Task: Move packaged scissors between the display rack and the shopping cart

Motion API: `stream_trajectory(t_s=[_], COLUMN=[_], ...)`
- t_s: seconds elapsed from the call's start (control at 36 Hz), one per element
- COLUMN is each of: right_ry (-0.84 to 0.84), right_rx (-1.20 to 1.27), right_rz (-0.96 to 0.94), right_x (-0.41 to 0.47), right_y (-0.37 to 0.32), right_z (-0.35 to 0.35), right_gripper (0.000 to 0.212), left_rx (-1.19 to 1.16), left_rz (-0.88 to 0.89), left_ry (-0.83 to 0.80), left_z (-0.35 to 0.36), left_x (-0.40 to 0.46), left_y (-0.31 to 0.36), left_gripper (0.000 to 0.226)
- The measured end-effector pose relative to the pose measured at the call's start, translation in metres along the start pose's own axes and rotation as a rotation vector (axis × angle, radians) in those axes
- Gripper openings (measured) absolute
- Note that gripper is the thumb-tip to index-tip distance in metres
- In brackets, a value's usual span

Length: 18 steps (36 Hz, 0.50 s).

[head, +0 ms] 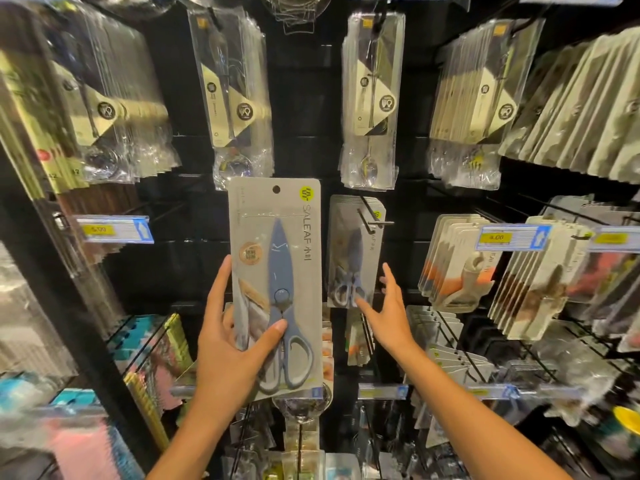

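Observation:
My left hand (228, 344) grips a grey card pack of blue-handled scissors (277, 258), thumb across its front, holding it upright in front of the black display rack (304, 109). To its right, more packs of the same scissors (353, 251) hang on a metal peg (379, 222). My right hand (388, 306) reaches with fingers spread toward the lower part of those hanging packs, its fingertip at their bottom edge. No shopping cart is in view.
Packaged spoons and cutlery (372, 98) hang on pegs above. Other kitchen tool packs (457, 261) hang at the right, with blue price tags (512, 237) on peg ends. Further packs fill the pegs below and a shelf unit (52, 306) stands at the left.

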State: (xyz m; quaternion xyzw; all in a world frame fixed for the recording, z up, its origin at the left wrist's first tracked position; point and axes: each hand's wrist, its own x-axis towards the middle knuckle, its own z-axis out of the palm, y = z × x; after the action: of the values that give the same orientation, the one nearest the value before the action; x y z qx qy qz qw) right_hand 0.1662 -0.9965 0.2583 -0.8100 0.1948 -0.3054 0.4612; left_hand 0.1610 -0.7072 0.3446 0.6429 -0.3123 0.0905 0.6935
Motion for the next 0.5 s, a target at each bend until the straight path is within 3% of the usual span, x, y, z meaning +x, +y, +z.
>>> stream_trajectory(t_s=[0.14, 0.25, 0.39, 0.5], right_ry=[-0.045, -0.121, -0.241, -0.175], right_rx=[0.176, 0.355, 0.366, 0.293], right_rz=[-0.131, -0.215, -0.250, -0.274], right_x=[-0.028, -0.055, -0.079, -0.089], right_y=[-0.042, -0.086, -0.114, -0.110], right_z=[-0.011, -0.022, -0.032, -0.039], right_gripper=[0.050, 0.060, 0.071, 0.073], left_rx=[0.013, 0.017, -0.002, -0.029], left_rz=[0.010, 0.014, 0.014, 0.001], left_ry=[-0.023, -0.025, -0.053, -0.113], left_z=[0.003, 0.007, 0.019, 0.027], left_x=[0.002, 0.001, -0.003, -0.010], left_y=[-0.006, -0.013, -0.017, -0.025], left_gripper=[0.100, 0.101, 0.100, 0.102])
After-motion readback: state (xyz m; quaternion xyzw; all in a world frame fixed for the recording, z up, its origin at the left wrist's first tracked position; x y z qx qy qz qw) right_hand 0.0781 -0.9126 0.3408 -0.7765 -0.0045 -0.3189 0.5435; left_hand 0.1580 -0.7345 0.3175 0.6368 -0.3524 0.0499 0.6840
